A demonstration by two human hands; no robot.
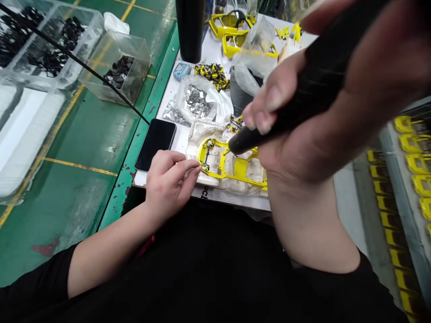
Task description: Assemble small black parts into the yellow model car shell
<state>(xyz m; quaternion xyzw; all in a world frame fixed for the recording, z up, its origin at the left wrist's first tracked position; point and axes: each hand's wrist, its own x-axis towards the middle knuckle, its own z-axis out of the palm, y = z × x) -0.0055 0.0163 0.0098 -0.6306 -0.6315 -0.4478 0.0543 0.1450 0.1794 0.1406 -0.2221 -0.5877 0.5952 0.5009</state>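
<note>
A yellow toy car body (225, 167) lies upside down on a white foam cradle (206, 131) near the table's front edge. My left hand (170, 181) pinches a small part at the body's left end, fingers pressed together. My right hand (323, 98), close to the camera, is wrapped round a black electric screwdriver (286, 110). The screwdriver's tip points down into the yellow body near its middle.
A black phone (156, 143) lies left of the cradle. Behind it sit bags of silver screws (195, 102), small yellow-black parts (213, 74), a black cylinder (190, 29) and more yellow bodies (232, 29). Clear bins of black parts (117, 72) stand left; yellow bodies line a rack (415, 170) right.
</note>
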